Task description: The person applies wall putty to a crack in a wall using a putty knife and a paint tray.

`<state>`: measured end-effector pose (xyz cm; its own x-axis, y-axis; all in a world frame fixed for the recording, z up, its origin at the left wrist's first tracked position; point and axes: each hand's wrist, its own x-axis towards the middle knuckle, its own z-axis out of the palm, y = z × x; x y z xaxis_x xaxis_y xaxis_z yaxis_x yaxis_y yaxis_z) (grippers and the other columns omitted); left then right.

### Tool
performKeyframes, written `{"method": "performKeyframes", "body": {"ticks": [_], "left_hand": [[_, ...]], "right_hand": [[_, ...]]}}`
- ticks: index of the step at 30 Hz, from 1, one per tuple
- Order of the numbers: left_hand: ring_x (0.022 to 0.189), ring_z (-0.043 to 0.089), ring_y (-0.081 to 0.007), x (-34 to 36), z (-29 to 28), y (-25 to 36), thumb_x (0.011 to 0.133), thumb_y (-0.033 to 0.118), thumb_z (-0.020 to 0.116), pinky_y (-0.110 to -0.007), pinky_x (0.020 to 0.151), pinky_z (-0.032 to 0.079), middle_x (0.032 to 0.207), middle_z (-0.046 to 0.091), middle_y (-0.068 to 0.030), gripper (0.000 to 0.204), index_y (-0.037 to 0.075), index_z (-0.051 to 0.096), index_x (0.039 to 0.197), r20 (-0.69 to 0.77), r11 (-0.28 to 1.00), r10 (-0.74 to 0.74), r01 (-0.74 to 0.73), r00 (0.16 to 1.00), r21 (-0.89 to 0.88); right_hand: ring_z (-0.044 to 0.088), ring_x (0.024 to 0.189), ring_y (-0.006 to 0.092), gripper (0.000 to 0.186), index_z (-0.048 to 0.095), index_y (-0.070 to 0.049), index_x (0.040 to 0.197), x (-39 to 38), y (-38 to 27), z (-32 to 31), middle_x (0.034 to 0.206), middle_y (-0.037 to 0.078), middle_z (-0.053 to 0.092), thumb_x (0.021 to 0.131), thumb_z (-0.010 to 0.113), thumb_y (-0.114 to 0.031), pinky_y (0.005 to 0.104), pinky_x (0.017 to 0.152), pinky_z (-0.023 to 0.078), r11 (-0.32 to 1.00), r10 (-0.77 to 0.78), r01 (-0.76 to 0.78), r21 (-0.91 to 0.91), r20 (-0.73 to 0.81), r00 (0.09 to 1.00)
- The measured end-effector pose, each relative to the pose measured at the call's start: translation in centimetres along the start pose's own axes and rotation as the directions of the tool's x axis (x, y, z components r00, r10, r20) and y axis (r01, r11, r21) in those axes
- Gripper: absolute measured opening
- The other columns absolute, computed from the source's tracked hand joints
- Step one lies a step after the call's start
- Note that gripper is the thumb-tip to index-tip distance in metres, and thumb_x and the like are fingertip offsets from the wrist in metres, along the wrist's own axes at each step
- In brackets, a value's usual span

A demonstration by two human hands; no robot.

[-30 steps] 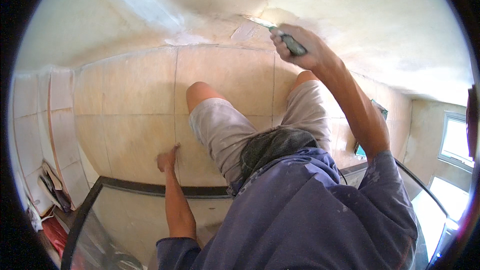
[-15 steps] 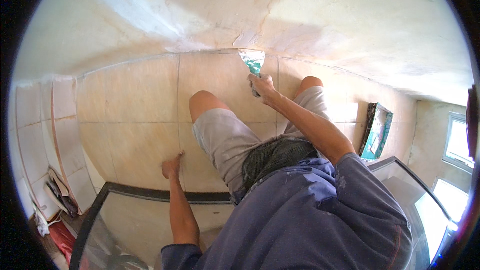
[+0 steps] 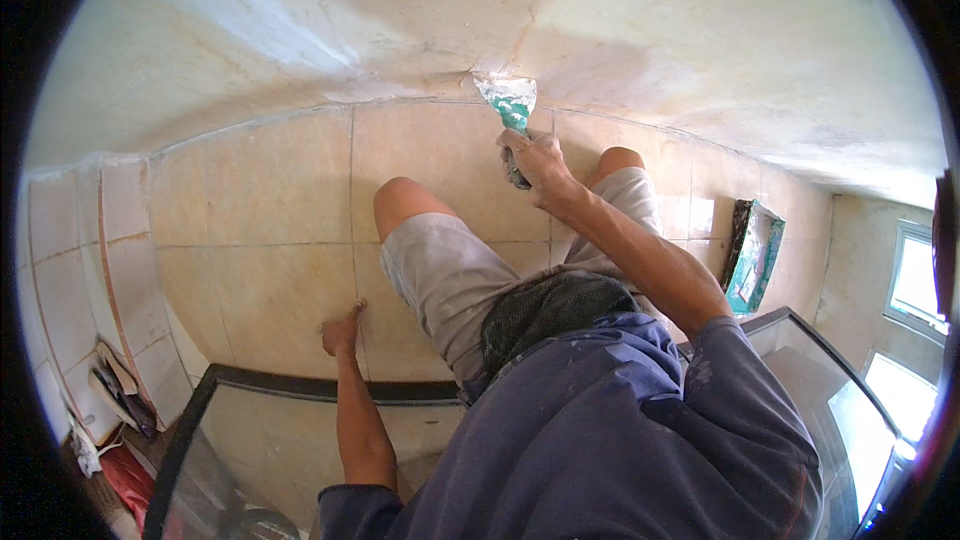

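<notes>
My right hand grips a putty knife with a dark, smeared handle and a green, white-crusted blade. The blade lies at the lower edge of the stained, patched wall, just where it meets beige tiles. My left hand rests on the tiled surface left of my legs, fingers apart and holding nothing. My bent knees point toward the wall.
A green-smeared rectangular tray lies on the tiles at right. A dark-framed glass panel runs behind me. At left are a white tiled ledge, shoes and red material. Windows show at far right.
My right hand came down and left from high on the right, turning the knife upright, then moved slightly up against the wall's base. The tray came into fuller view. My left hand stayed put.
</notes>
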<state>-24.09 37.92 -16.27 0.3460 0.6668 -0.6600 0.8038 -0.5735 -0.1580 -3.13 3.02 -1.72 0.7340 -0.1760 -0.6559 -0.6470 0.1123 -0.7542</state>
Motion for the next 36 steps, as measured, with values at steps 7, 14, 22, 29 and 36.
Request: {"method": "performKeyframes", "body": {"ticks": [7, 14, 22, 29, 36], "left_hand": [[0.095, 0.057, -0.0358, 2.1, 1.2, -1.6, 0.047, 0.075, 0.061, -0.040, 0.079, 0.046, 0.104, 0.056, -0.0238, 0.103, -0.010, 0.053, 0.104, 0.010, 0.999, -0.040, 0.040, 0.999, -0.030], [0.097, 0.056, -0.0354, 1.2, 0.5, -0.1, 0.046, 0.076, 0.060, -0.041, 0.080, 0.045, 0.106, 0.055, -0.0236, 0.107, -0.011, 0.051, 0.107, 0.032, 0.999, -0.039, 0.038, 0.999, 0.012], [0.099, 0.055, -0.0346, 1.2, 0.7, -0.5, 0.049, 0.075, 0.060, -0.041, 0.081, 0.044, 0.109, 0.054, -0.0240, 0.104, -0.011, 0.051, 0.108, 0.034, 1.000, -0.023, 0.023, 0.999, 0.005], [0.100, 0.055, -0.0333, -0.5, -0.3, 0.5, 0.051, 0.073, 0.060, -0.041, 0.081, 0.043, 0.109, 0.054, -0.0239, 0.103, -0.010, 0.050, 0.110, 0.025, 0.999, -0.038, 0.038, 0.999, 0.004], [0.101, 0.052, -0.0376, 0.2, -0.6, 0.2, 0.049, 0.072, 0.063, -0.042, 0.082, 0.043, 0.111, 0.053, -0.0242, 0.105, -0.010, 0.048, 0.111, 0.023, 0.995, -0.096, 0.097, 0.995, -0.038]], "right_hand": [[0.042, 0.040, 0.0098, 0.011, 0.051, -0.003, 0.073, -4.5, -2.5, 0.4, 0.057, 0.001, 0.048, 0.078, 0.055, -0.012, 0.0226, 0.036, 0.035, 0.994, -0.106, 0.106, -0.016, 0.045, 0.993], [0.040, 0.039, 0.0089, 0.012, 0.050, -0.004, 0.071, -0.1, 4.7, 0.5, 0.056, 0.001, 0.046, 0.077, 0.053, -0.013, 0.0246, 0.033, 0.030, 0.989, 0.008, 0.002, -0.149, 0.060, 0.998], [0.038, 0.038, 0.0087, 0.014, 0.049, -0.004, 0.066, 4.7, 5.1, 3.0, 0.055, 0.002, 0.045, 0.075, 0.055, -0.013, 0.0246, 0.033, 0.026, 0.997, 0.073, -0.073, 0.005, 0.041, 0.997], [0.038, 0.040, 0.0093, 0.013, 0.048, -0.003, 0.067, 2.6, 2.9, 3.8, 0.057, 0.002, 0.045, 0.075, 0.054, -0.012, 0.0257, 0.034, 0.027, 0.996, 0.062, -0.061, 0.058, -0.011, 0.998], [0.039, 0.039, 0.0095, 0.012, 0.048, -0.005, 0.067, -0.6, -0.2, 3.6, 0.055, 0.002, 0.046, 0.075, 0.056, -0.009, 0.0229, 0.034, 0.030, 0.994, 0.031, -0.034, 0.105, 0.036, 0.999]]}}
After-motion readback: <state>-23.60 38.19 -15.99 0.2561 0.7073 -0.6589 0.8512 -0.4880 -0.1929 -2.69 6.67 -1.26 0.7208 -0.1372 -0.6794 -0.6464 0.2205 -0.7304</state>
